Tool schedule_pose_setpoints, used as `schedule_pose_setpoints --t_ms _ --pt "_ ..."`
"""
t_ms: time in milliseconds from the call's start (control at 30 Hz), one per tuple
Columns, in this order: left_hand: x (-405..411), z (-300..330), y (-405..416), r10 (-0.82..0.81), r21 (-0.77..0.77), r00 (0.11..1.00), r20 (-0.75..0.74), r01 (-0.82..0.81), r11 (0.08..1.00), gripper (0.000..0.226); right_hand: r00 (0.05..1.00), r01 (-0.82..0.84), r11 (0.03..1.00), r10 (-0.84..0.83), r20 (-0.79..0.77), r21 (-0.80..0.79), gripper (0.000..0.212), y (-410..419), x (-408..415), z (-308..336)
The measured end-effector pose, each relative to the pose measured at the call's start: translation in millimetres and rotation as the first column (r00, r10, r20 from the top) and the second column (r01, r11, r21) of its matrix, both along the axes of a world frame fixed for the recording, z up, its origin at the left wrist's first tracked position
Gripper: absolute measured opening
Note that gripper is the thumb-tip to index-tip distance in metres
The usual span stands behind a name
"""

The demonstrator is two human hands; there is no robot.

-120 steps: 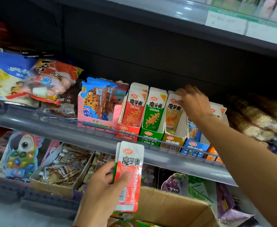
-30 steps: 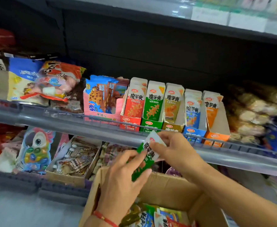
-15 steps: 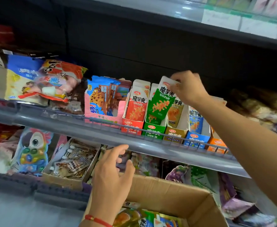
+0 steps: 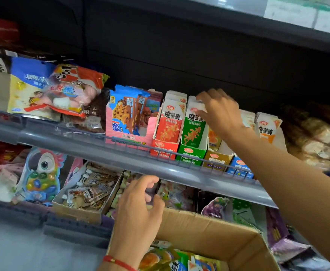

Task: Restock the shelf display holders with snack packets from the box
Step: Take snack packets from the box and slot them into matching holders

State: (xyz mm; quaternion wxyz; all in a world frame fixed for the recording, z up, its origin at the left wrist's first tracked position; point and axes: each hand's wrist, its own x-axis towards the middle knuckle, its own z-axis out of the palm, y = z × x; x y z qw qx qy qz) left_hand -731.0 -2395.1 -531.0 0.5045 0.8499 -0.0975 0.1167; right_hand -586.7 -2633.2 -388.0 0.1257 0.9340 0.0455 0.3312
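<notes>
Our right hand (image 4: 217, 112) reaches to the middle of the frame, its grip laid over the top of the green packet (image 4: 193, 126); the fingers bend over the white upper edge, but motion blur keeps us from telling whether they pinch it or only press. The packet stands upright in the green holder (image 4: 190, 154), white at the top with dark characters, green below with an orange curled snack printed on it. Our left hand (image 4: 140, 208) hangs at lower centre with fingers spread and loosely bent, its grip apart and holding nothing, just above the far rim of the cardboard box (image 4: 209, 231).

We count five holders side by side on the shelf: the red holder (image 4: 163, 149), the green one, the yellow-brown holder (image 4: 215, 160), the blue holder (image 4: 238, 169), and a fifth mostly hidden behind our right forearm. The red packet (image 4: 170, 122) stands just left of the green one, touching it. The orange packet (image 4: 267, 126) shows to the right of our wrist.

The grey shelf rail (image 4: 101, 147) runs diagonally across the frame in front of the holders. Inside the box at the bottom edge lie more packets (image 4: 172, 259), too jumbled to count. Dark open room sits above the holders, under the upper shelf.
</notes>
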Motion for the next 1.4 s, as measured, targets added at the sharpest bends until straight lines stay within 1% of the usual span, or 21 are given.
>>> schedule_pose_setpoints --t_ms 100,167,200,233,267,333,400,467,500,567,600,667,767,900,1033,1100,1167,1233,1300,1333,1400 --pt "-1 -6 6 -0.081 0.131 0.996 -0.026 0.083 0.988 0.037 0.98 -0.193 0.973 0.185 0.073 0.129 0.028 5 -35 -19" --pt "-3 -10 11 -0.155 0.235 0.985 -0.073 0.168 0.958 0.038 0.938 -0.344 0.909 0.344 0.044 0.236 0.019 12 -74 -41" --pt "-6 -12 14 -0.187 0.281 0.978 -0.095 0.207 0.937 0.039 0.906 -0.397 0.87 0.423 -0.028 0.291 0.018 15 -97 -55" --pt "-10 -14 16 -0.216 0.328 0.97 -0.115 0.242 0.913 0.041 0.864 -0.414 0.849 0.48 -0.153 0.329 0.019 18 -120 -70" --pt "-15 -16 17 -0.24 0.373 0.962 -0.131 0.272 0.887 0.042 0.808 -0.393 0.856 0.495 -0.319 0.335 0.022 20 -140 -88" --pt "-24 -18 20 -0.275 0.43 0.949 -0.151 0.314 0.847 0.041 0.658 -0.337 0.908 0.417 -0.627 0.25 0.032 22 -172 -131" --pt "-28 -19 22 -0.273 0.425 0.949 -0.158 0.315 0.849 0.043 0.54 -0.305 0.937 0.318 -0.78 0.17 0.041 24 -189 -178" --pt "-27 -19 24 -0.259 0.416 0.954 -0.155 0.3 0.859 0.046 0.486 -0.278 0.951 0.259 -0.835 0.134 0.049 32 -192 -211" --pt "-26 -19 24 -0.252 0.411 0.956 -0.15 0.292 0.864 0.048 0.487 -0.269 0.955 0.246 -0.838 0.124 0.051 37 -190 -222" --pt "-21 -19 25 -0.231 0.39 0.964 -0.13 0.264 0.882 0.05 0.478 -0.257 0.951 0.279 -0.833 0.171 0.05 47 -182 -239" --pt "-19 -20 25 -0.218 0.372 0.968 -0.12 0.248 0.895 0.05 0.464 -0.26 0.945 0.304 -0.832 0.2 0.05 51 -177 -246" --pt "-16 -20 25 -0.194 0.343 0.974 -0.117 0.223 0.912 0.05 0.428 -0.276 0.942 0.298 -0.853 0.191 0.049 61 -168 -258" --pt "-14 -19 24 -0.179 0.328 0.978 -0.109 0.206 0.922 0.049 0.43 -0.319 0.937 0.278 -0.859 0.144 0.035 71 -160 -270" --pt "-12 -18 19 -0.181 0.321 0.98 -0.083 0.198 0.926 0.047 0.469 -0.388 0.918 0.278 -0.838 0.087 0.021 71 -154 -279" --pt "-12 -17 13 -0.164 0.311 0.985 -0.06 0.174 0.934 0.045 0.373 -0.273 0.937 0.312 -0.874 0.218 0.024 66 -151 -273" --pt "-13 -17 10 -0.161 0.315 0.985 -0.054 0.17 0.934 0.045 0.365 -0.217 0.939 0.331 -0.87 0.266 0.024 66 -149 -269" --pt "-15 -17 8 -0.165 0.316 0.985 -0.049 0.172 0.933 0.045 0.389 -0.23 0.945 0.309 -0.868 0.233 0.022 69 -150 -267" --pt "-15 -17 8 -0.162 0.319 0.985 -0.052 0.171 0.932 0.045 0.465 -0.346 0.934 0.255 -0.848 0.092 0.017 74 -154 -266" --pt "-15 -16 8 -0.145 0.321 0.987 -0.063 0.158 0.934 0.044 0.543 -0.44 0.898 0.25 -0.801 -0.018 0.014 76 -161 -256" --pt "-15 -15 8 -0.128 0.317 0.989 -0.071 0.144 0.938 0.043 0.559 -0.465 0.884 0.258 -0.788 -0.04 0.014 74 -164 -250" --pt "-15 -14 9 -0.083 0.294 0.994 -0.071 0.1 0.95 0.039 0.564 -0.44 0.898 0.268 -0.781 -0.009 0.014 62 -170 -237"
